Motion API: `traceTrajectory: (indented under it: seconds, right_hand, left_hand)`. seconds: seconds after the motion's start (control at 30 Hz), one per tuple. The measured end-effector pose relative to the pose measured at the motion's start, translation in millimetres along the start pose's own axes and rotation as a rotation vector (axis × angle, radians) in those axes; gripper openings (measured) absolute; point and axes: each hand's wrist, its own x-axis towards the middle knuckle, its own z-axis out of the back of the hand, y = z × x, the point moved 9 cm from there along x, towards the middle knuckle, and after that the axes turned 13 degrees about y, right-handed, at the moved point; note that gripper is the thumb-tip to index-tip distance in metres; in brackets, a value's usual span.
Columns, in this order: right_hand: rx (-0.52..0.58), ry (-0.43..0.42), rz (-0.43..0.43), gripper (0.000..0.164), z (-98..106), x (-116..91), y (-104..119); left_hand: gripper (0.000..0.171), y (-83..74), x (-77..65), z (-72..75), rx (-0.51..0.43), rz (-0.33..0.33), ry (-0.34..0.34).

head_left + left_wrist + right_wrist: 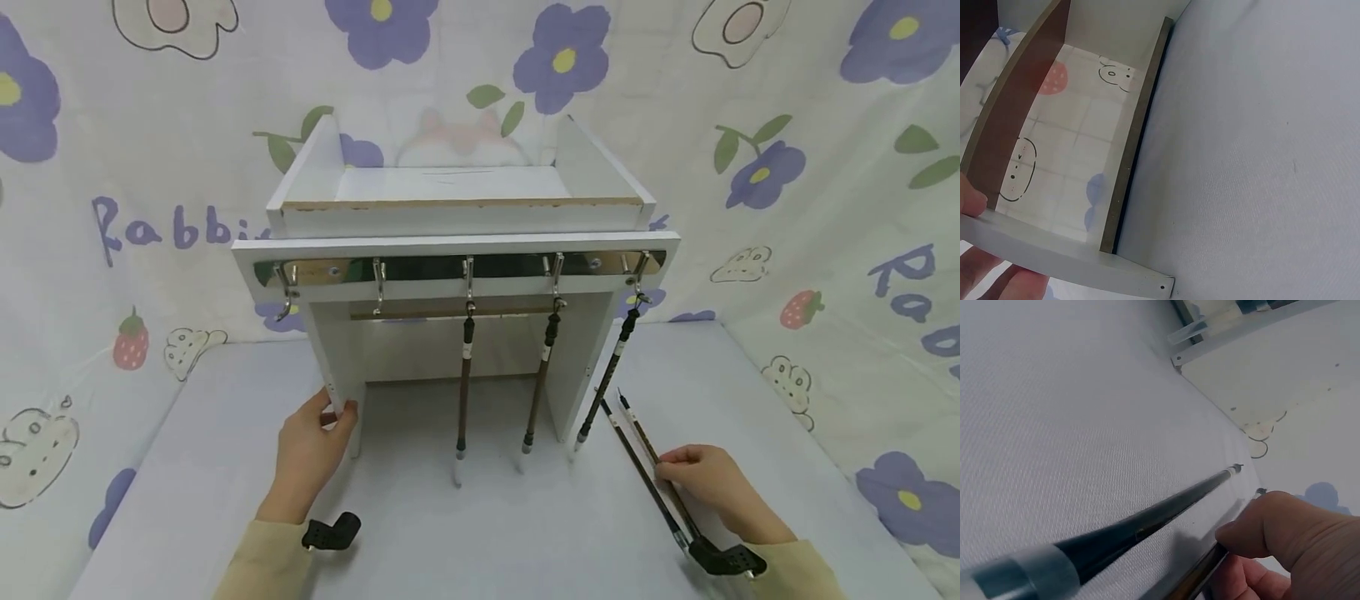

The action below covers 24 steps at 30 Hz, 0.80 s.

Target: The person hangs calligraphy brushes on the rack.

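My left hand (311,446) grips the front edge of the left side panel of a white rack (450,245), thumb inside and fingers outside. On the right, my right hand (708,479) pinches the shaft of a writing brush (647,442) between thumb and fingers. A second brush (651,487) lies beside it on the table, its capped end large in the right wrist view. Three brushes hang tip-down from the rack's hooks: one at the middle (465,383), another right of it (542,379), and a third at the far right (606,383).
Two hooks at the left, the outermost hook (285,292) and the one beside it (379,283), carry nothing. An open white tray (457,218) tops the rack. Patterned cloth (750,333) hangs behind the white table (420,533).
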Motion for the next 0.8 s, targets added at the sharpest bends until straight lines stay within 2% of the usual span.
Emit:
traceTrajectory:
  seconds: [0.1,0.23,0.43,0.63,0.8]
  right_hand:
    - [0.027,-0.005,0.000,0.034,5.4,-2.8,-4.4]
    - [0.125,0.006,0.059,0.039,14.0,-10.5,-1.1]
    - [0.187,-0.019,0.201,0.045,32.5,-24.5,26.2]
    - [0.188,-0.040,0.265,0.045,36.2,-35.2,49.6]
    - [0.185,-0.101,0.341,0.043,41.1,-48.0,67.5]
  left_hand:
    - [0.042,-2.3,1.0,-2.2,0.000,-0.006,0.009]
    - [0.042,-4.8,0.7,-3.6,0.002,-0.008,0.016]
    - [0.042,-3.8,0.5,-2.8,-0.004,0.001,0.017]
    - [0.042,-1.7,-1.1,-0.9,-0.008,0.011,0.016]
    - [0.042,-3.0,-1.5,1.3,-0.003,0.006,0.015]
